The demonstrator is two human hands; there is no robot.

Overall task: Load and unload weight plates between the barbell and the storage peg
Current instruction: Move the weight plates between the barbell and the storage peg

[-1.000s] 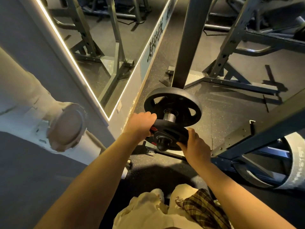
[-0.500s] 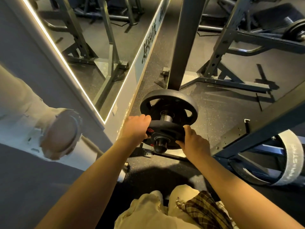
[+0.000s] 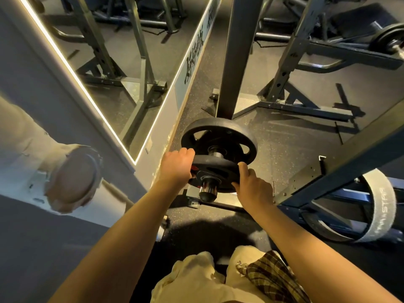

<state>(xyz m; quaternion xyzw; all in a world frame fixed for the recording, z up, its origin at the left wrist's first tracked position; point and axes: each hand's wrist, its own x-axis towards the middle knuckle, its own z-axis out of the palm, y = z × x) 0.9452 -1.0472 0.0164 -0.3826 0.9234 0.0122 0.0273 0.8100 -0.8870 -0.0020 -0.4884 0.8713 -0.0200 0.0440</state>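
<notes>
Black small plate point(image 3: 215, 169), gripped between both hands' fingers point(image 3: 242, 166), is sliding further along the storage peg point(image 3: 208, 190) toward the larger plate point(image 3: 218, 127) beyond them.

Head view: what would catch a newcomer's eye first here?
Dead centre, both hands, left hand and right hand, grip a small black plate on the chrome peg, with a larger spoked plate behind it. A lit mirror edge slants across the upper left.

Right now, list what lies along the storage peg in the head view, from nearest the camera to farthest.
Chrome end of the peg → smaller plate gripped by left hand and right hand → larger plate → rack upright.
</notes>
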